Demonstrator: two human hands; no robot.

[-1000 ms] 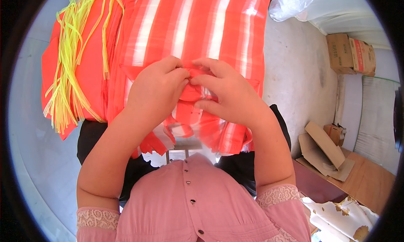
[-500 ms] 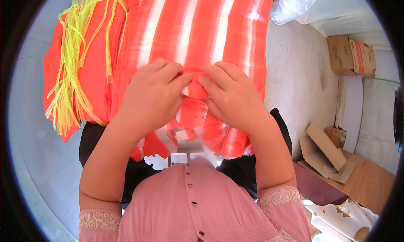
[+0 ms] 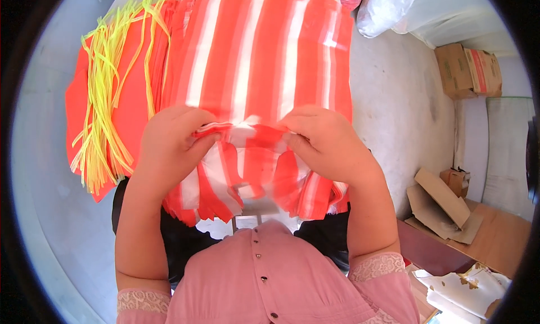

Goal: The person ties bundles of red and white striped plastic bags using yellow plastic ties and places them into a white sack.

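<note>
- In the head view, pinching the near edge of the striped plastic [image 3: 267, 65] with the left hand [image 3: 177, 138], with the grip closed on a fold, thumb below and fingers above.
- Pinching the same edge farther right with the right hand [image 3: 326, 141], with that grip closed on it too.
- Lying in front of the pink shirt [image 3: 270, 279], mostly flat past the hands, but loose and crumpled at the near end, with red and white stripes running away from the body.
- Can see a red pile [image 3: 133, 93] just left of the stripes, with long yellow strips [image 3: 104, 127] lying over it.
- Can see a shiny bag [image 3: 385, 9] near the far right corner of the stripes.
- Well off to the right, can spot a brown box [image 3: 467, 70] and, lower down, an open carton [image 3: 439, 208] on a wooden surface [image 3: 498, 228].
</note>
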